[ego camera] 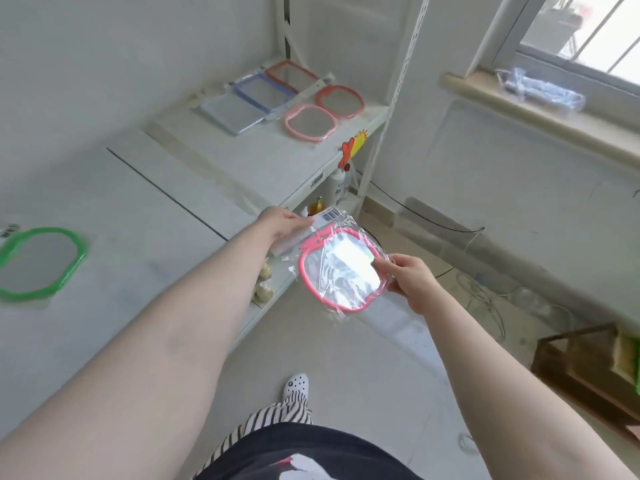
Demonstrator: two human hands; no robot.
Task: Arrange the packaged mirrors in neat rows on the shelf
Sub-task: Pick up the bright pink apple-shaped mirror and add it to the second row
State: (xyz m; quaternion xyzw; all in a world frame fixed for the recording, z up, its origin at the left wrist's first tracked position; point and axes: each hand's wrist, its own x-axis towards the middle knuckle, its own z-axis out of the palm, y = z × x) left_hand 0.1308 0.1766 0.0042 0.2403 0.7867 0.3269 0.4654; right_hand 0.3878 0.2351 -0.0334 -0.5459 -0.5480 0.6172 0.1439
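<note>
Both hands, left hand [282, 221], right hand [412, 278], gripping bagged pink mirror [341, 270], barcode label [329, 214] seemingly unreadable

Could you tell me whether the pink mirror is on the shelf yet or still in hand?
In hand: both the left hand and right hand hold the pink mirror off the shelf.

White shelf [263, 161] with packaged mirrors [310, 122].
</note>
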